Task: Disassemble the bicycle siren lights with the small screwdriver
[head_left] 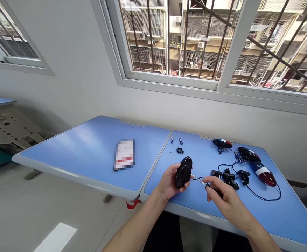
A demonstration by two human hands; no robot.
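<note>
My left hand (169,180) is closed around a black oval bike light housing (183,172), its dark glossy side turned toward my right hand. In my right hand (223,194) is a screwdriver (199,179), gripped by its black handle. The metal shaft points left, and its tip meets or nearly meets the edge of the housing; exact contact I cannot tell. Behind the housing lie a black ring clamp (180,150), a tiny screw (170,152) and two small batteries, one left (172,139) and one right (181,141).
To the right are a red-and-blue light (266,175) with a cable, two more oval lights (222,143) (249,154), and several black clamp parts (230,177). A blurred booklet or packet (125,153) rests on the left table (90,150). A wall with barred windows stands behind.
</note>
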